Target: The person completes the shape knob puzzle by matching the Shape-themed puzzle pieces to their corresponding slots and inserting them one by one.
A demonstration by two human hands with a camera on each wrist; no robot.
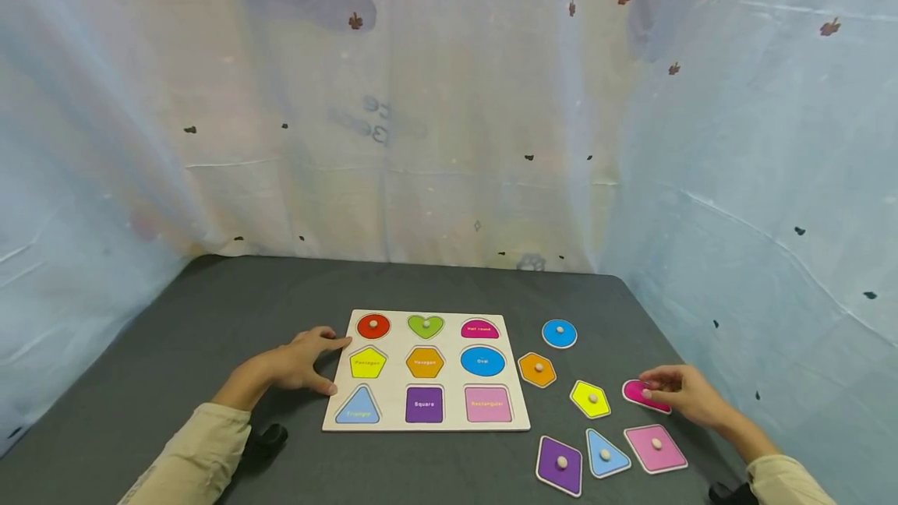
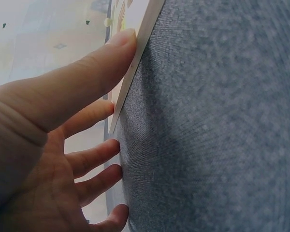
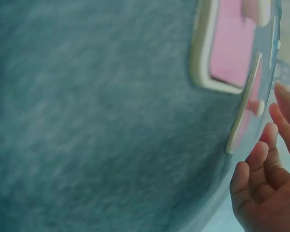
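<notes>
A white shape puzzle board (image 1: 449, 341) lies on the dark grey table. Its left edge is touched by the thumb and index finger of my left hand (image 1: 305, 362); the left wrist view shows that hand's other fingers spread apart. My right hand (image 1: 684, 392) hovers at the magenta half-round piece (image 1: 641, 398), partly covering it. In the right wrist view the fingers of the right hand (image 3: 270, 179) are loosely bent, with a gap between them and the knob of the half-round piece (image 3: 246, 108). A red circle (image 1: 368, 331) and a green heart (image 1: 419, 329) sit in the board's top row.
Right of the board lie several knobbed pieces: a blue oval (image 1: 553, 337), orange hexagon (image 1: 529, 376), yellow pentagon (image 1: 585, 407), purple square (image 1: 554, 478), light blue triangle (image 1: 603, 470) and pink rectangle (image 1: 662, 458). Pale patterned sheets (image 1: 435, 201) hang around the table (image 1: 281, 287).
</notes>
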